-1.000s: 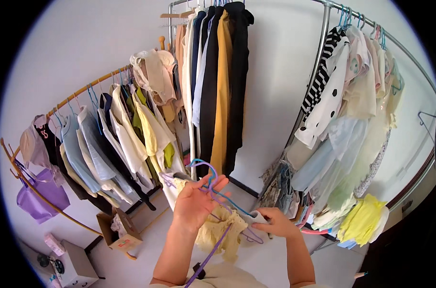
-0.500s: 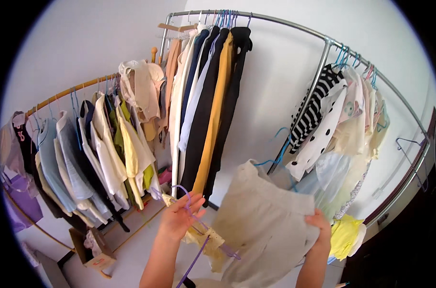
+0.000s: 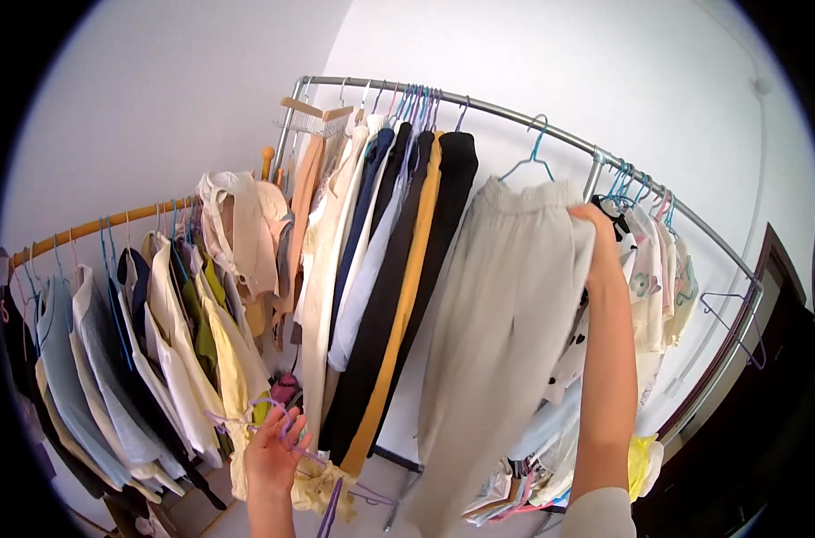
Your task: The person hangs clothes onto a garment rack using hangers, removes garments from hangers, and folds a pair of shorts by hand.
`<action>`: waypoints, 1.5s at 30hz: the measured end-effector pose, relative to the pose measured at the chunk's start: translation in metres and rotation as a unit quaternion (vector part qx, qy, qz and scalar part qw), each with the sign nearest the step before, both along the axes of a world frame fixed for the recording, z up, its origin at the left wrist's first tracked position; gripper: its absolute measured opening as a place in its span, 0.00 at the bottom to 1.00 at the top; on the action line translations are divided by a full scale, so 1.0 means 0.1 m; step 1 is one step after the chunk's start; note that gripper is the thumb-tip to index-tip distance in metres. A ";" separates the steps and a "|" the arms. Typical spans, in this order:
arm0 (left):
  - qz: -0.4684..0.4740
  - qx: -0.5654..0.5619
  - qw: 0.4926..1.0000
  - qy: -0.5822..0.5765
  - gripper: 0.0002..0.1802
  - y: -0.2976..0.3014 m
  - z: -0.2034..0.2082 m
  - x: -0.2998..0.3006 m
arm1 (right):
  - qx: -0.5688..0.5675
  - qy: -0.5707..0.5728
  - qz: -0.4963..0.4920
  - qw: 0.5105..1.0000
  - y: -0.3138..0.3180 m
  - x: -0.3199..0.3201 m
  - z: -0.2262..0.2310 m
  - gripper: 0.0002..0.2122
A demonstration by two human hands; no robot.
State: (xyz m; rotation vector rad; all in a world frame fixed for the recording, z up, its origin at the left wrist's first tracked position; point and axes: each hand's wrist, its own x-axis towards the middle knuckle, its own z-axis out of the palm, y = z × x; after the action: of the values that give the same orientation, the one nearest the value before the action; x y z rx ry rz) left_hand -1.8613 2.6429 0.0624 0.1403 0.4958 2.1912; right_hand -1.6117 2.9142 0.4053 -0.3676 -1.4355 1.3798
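Light grey trousers point(image 3: 506, 296) hang full length on a blue wire hanger point(image 3: 530, 163). My right hand point(image 3: 591, 222) is closed on the right end of their waistband, arm raised. The hanger's hook is level with the metal rail point(image 3: 493, 109); whether it rests over the rail I cannot tell. Low down, my left hand point(image 3: 277, 446) has its palm turned up and its fingers loosely bent around purple hangers point(image 3: 332, 507). A pale yellow garment point(image 3: 322, 487) hangs with these hangers, beside the left wrist.
Trousers in black, mustard point(image 3: 397, 341) and white fill the rail's left part. Tops, one with flowers point(image 3: 642, 278), hang at its right, past a metal post point(image 3: 594, 172). A lower wooden rail point(image 3: 112, 222) carries many shirts. One purple hanger point(image 3: 733, 318) dangles at the far right.
My right hand has lifted the grey trousers from low in front up to the metal rail. The left hand has shifted left and lower in view, still with the purple hangers.
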 end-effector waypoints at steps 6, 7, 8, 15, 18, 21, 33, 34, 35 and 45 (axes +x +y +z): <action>0.030 -0.015 0.999 -0.021 0.17 -0.06 -0.12 -0.38 | 0.130 -0.082 -0.099 0.983 0.72 -0.69 0.47 0.13; 0.025 -0.009 1.000 -0.017 0.17 -0.07 -0.12 -0.42 | 0.147 -0.089 -0.119 0.978 0.87 -0.72 0.50 0.12; 0.022 -0.002 0.999 -0.024 0.17 -0.10 -0.14 -0.47 | 0.166 -0.095 -0.134 0.972 0.99 -0.79 0.53 0.11; 0.034 -0.009 0.998 -0.048 0.18 -0.17 -0.33 -0.74 | 0.207 -0.212 -0.273 0.915 1.14 -1.27 0.19 0.10; 0.002 0.003 0.998 -0.057 0.19 -0.03 -0.31 -0.75 | 0.244 -0.157 -0.412 0.864 1.49 -1.17 0.06 0.12; -0.012 0.007 0.999 -0.051 0.19 0.05 -0.26 -0.69 | 0.439 -0.061 -0.601 0.665 1.00 -1.25 -0.12 0.14; -0.214 0.041 0.976 0.027 0.20 0.55 0.18 0.13 | 0.354 -0.490 0.200 0.771 -1.19 -0.43 -2.94 0.22; -0.243 0.043 0.969 0.029 0.17 0.58 0.23 0.21 | 0.329 -0.468 0.203 0.795 -1.23 -0.27 -3.12 0.21; -0.247 0.025 0.968 0.027 0.17 0.61 0.25 0.28 | 0.304 -0.442 0.210 0.817 -1.27 -0.14 -3.25 0.20; -0.404 0.047 0.914 -0.017 0.18 0.97 0.16 0.98 | -0.102 -0.299 0.103 0.943 -2.03 1.30 -3.75 0.07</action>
State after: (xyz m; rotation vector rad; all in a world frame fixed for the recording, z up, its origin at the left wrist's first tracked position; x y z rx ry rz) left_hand -1.7631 2.7404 0.0782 0.2997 0.2424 1.3971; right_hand -1.4814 2.7111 0.0301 -0.8458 -1.8627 1.6794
